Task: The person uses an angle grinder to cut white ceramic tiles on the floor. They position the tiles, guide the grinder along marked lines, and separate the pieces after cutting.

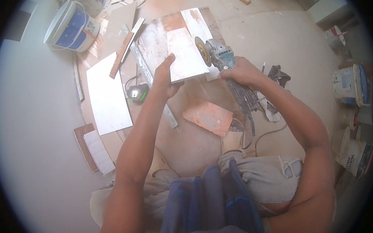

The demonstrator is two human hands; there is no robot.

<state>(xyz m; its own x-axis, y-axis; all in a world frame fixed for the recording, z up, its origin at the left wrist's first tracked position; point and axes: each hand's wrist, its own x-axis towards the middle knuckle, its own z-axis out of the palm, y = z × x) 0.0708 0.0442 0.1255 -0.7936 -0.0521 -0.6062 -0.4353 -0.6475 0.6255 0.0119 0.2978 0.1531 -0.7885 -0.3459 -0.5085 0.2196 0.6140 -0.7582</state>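
Note:
My left hand (168, 77) grips a white tile (186, 54) by its near left corner, the thumb on top and the fingers underneath. My right hand (243, 72) is closed around the body of an angle grinder (222, 56). The grinder's yellowish disc (203, 51) stands upright at the tile's right edge; whether it touches the edge I cannot tell. Beneath and beyond the held tile lies another white piece (196, 22) on a stained board (155, 32). An orange, dust-covered slab (209, 117) lies on the floor nearer to me.
At left are a large white tile (107, 97), a tape measure (137, 93) and a long metal bar (141, 62). A white and blue bucket (76, 27) stands far left; another bucket (347, 85) is at right. The grinder's cord (270, 131) curves past my right foot.

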